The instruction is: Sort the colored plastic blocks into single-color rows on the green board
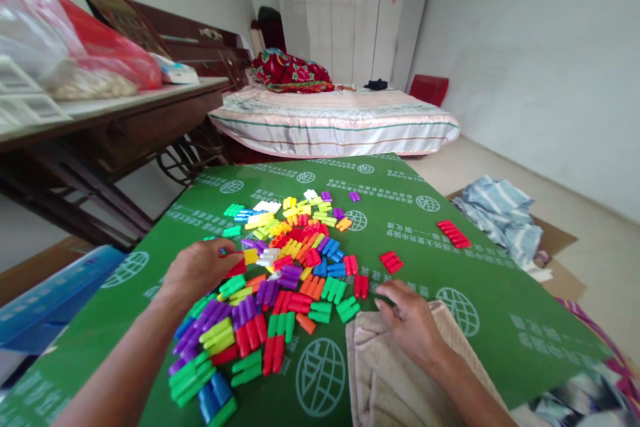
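A folded beige cloth [373, 367] lies nearest the camera at the bottom edge, with the right hand [413, 320] over it, thumb and forefinger apart and nothing seen between them; whether the palm presses on the cloth, I cannot tell. The left hand [200, 270] is at the left side of a spread of coloured plastic pieces [314, 287] on the green board [500, 307], its fingers drawn together on a red piece [237, 267], a yellow piece [251, 256] jutting out just past them. How firm that pinch is stays hidden, so the yellow one could slip loose if it is only lightly caught. The left forearm [120, 360] runs close beside the purple and green pieces – a careless pull back could drag some out of place. On the other side, a red row [454, 234] sits apart near the board's right edge; a knock there might send it to the floor. The cloth is a risk too – if it gets tugged or bunched forward, it could shove the green pieces just beyond its corner.
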A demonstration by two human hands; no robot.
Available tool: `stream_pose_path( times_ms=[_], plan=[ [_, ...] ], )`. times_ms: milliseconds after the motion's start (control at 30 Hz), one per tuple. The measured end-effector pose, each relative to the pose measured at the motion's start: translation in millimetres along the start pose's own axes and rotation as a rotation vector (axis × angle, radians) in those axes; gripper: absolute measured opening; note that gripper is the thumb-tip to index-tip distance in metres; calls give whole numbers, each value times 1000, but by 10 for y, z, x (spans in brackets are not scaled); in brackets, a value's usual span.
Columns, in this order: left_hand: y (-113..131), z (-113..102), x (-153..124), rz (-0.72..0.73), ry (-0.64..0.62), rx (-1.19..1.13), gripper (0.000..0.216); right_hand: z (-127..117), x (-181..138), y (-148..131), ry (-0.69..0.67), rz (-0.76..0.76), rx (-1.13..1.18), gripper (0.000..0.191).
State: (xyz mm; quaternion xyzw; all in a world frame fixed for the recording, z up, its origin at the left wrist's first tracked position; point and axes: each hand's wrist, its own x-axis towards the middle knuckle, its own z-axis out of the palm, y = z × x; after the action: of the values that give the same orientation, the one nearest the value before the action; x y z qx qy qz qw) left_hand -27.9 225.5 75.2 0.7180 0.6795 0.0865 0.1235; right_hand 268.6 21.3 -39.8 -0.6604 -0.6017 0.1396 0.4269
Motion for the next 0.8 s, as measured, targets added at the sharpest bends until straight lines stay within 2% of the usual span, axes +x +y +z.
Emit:
stream_pose_path(
  times_ms=[133, 333, 433, 600, 700, 800],
  plan=[
    [-9, 66, -85, 9, -25, -243, 27, -3, -31, -11, -10, -5, 44, 21],
    [99, 283, -326, 78, -97, -634, 41, 97, -7, -40, -50, 1, 93, 21],
    [229, 341, -467, 101, -136, -744, 43, 221, 115, -219, -112, -33, 108, 27],
    [441, 386, -681, 141, -236, -857, 42, 435, 434, -628, -159, -139, 45, 53],
    [470, 389, -750, 137, -276, -889, 38, 489, 597, -734, -216, -225, -63, 44],
    [421, 372, -756, 87, -239, -922, 37, 505, 701, -700, -244, -190, -168, 35]
  ],
)
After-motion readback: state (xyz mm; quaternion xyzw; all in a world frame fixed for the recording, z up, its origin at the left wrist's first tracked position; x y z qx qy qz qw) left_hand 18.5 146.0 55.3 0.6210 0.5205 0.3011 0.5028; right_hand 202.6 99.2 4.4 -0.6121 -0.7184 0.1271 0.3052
